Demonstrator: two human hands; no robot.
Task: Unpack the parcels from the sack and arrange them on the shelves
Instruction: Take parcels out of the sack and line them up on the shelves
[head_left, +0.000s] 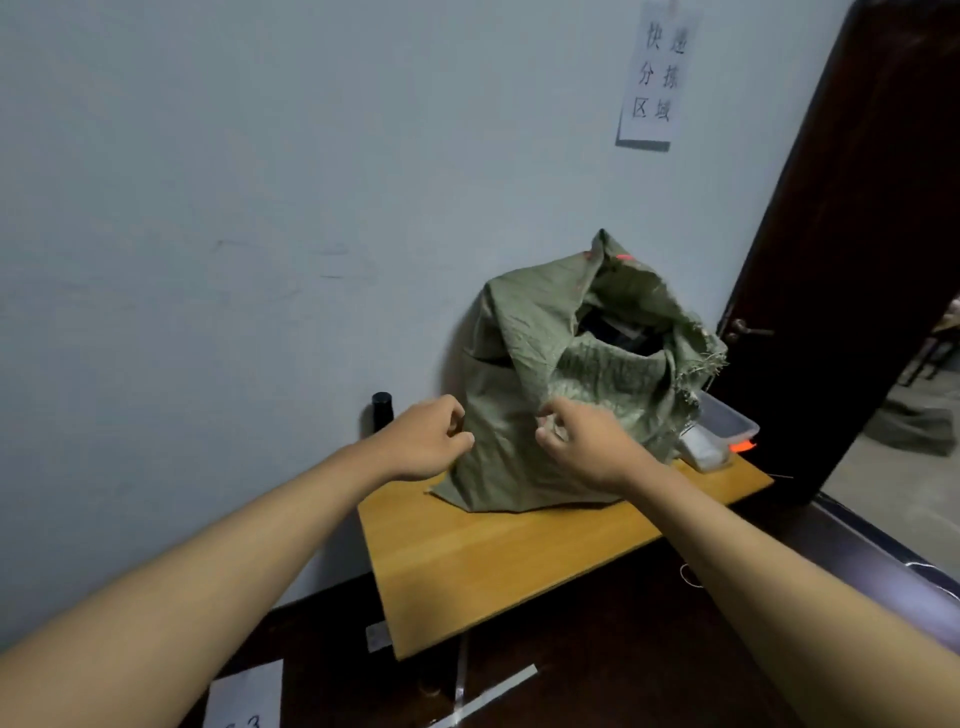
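Head view: sack (561, 364) just beyond both curled hands

Wooden table (498, 566), paper sign (655, 73) on wall, dark door (852, 260)

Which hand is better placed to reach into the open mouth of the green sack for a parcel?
Probably the right hand. It is at the sack front just below the opening, where dark parcels show. The left hand is by the sack's left side, farther from the opening.
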